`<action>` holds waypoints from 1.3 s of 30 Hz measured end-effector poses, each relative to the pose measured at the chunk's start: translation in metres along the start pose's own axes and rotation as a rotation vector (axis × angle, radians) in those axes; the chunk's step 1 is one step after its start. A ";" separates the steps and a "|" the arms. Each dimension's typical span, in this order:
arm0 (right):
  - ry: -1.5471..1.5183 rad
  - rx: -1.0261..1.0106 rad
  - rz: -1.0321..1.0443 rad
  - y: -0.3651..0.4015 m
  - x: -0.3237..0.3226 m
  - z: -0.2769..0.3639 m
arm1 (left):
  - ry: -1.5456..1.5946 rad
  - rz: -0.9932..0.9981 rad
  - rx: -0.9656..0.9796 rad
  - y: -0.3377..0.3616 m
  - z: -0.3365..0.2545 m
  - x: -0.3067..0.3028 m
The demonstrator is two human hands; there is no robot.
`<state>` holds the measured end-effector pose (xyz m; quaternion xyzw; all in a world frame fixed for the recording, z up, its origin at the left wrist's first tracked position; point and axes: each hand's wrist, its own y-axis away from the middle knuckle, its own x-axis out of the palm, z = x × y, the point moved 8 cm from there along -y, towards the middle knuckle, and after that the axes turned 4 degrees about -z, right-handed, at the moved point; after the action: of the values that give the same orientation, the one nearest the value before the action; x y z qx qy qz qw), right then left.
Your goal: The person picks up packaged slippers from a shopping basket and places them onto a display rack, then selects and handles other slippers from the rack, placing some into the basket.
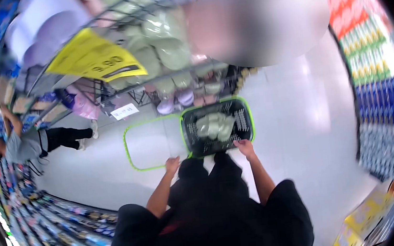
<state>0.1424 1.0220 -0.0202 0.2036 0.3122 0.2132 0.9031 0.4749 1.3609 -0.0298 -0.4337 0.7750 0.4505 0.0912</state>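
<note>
A black shopping basket [194, 142] with a bright green rim stands in front of my legs. Several pale green slippers [216, 125], which look plastic-wrapped, lie inside it. A thin green handle loop [125, 147] extends to the left from the basket's side. My left hand [172, 164] is closed at the near edge of that loop. My right hand [244, 148] is at the basket's near right corner, its fingers curled over the rim. Small details of both grips are hard to make out.
Ahead, a wire rack [149, 82] holds slippers and a yellow price sign [96, 56]. At the left, a person [26, 146] reaches toward shelves. Stacked goods [379, 99] line the right side. A blurred patch covers the upper right.
</note>
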 end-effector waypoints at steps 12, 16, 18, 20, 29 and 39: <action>-0.230 -1.478 -0.551 0.195 -0.269 0.704 | -0.148 -0.050 -0.035 -0.041 0.031 -0.049; 0.433 -1.346 -0.638 0.124 -0.235 0.842 | 0.146 -0.046 -0.049 -0.061 0.019 -0.034; 0.563 -1.297 -0.646 0.070 -0.216 0.875 | 0.246 -0.028 -0.086 -0.060 0.012 -0.025; 0.777 -0.811 -0.594 0.004 -0.205 0.880 | 0.502 -0.066 -0.101 -0.062 0.004 -0.026; 0.550 -0.741 -0.183 -0.015 -0.178 0.887 | 0.618 0.045 0.305 0.004 -0.152 -0.142; -0.385 -1.322 -0.096 0.148 -0.293 0.893 | 0.299 0.626 1.243 0.248 -0.511 -0.302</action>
<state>0.4761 0.7849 0.8380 -0.3696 -0.0405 0.2785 0.8856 0.5983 1.1961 0.5798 -0.1155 0.9809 -0.1340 0.0806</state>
